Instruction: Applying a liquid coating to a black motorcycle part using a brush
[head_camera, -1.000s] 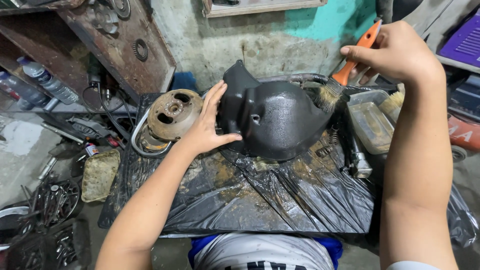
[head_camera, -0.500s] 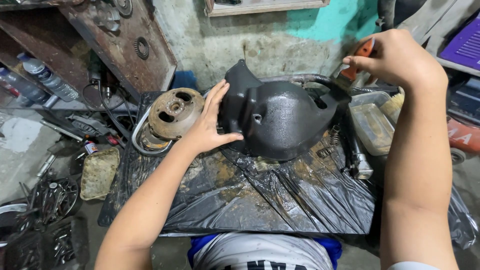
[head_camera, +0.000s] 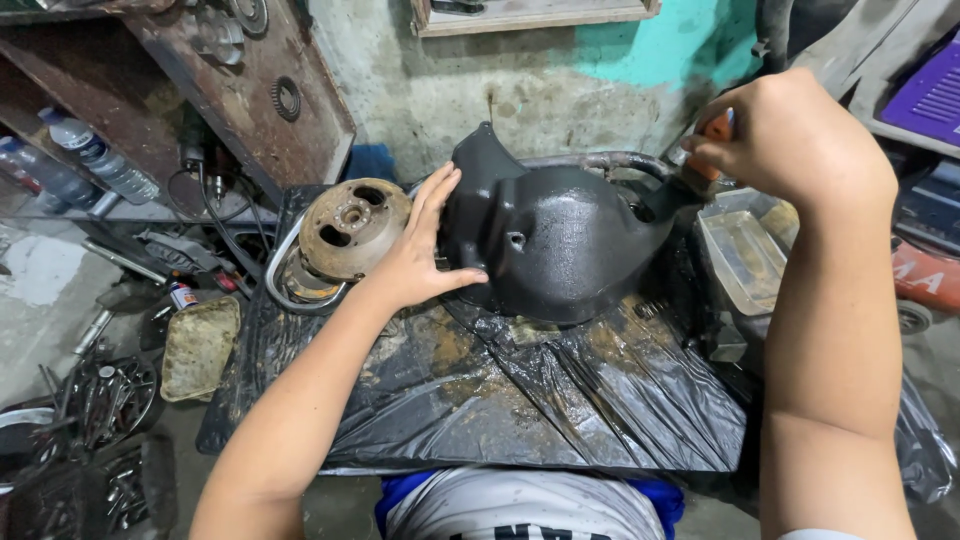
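Left hand (head_camera: 425, 250) lies flat, fingers spread, against black engine cover (head_camera: 560, 245) on plastic-draped counter (head_camera: 520, 400). Right hand (head_camera: 800, 135) clenched around orange-handled brush (head_camera: 712, 150). Rusty rotor (head_camera: 350, 228) beside; clear tray (head_camera: 745, 260) right.

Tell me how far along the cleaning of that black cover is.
Done: the black cover looks wet and glossy on the plastic sheet. In hand: left hand steadies it; right hand has an orange-handled tool at its far edge. Left: rusty round part sits untouched.

Black plastic sheet (head_camera: 560, 400) (oily) carries black engine cover (head_camera: 560, 250), rusty flywheel (head_camera: 352, 228).
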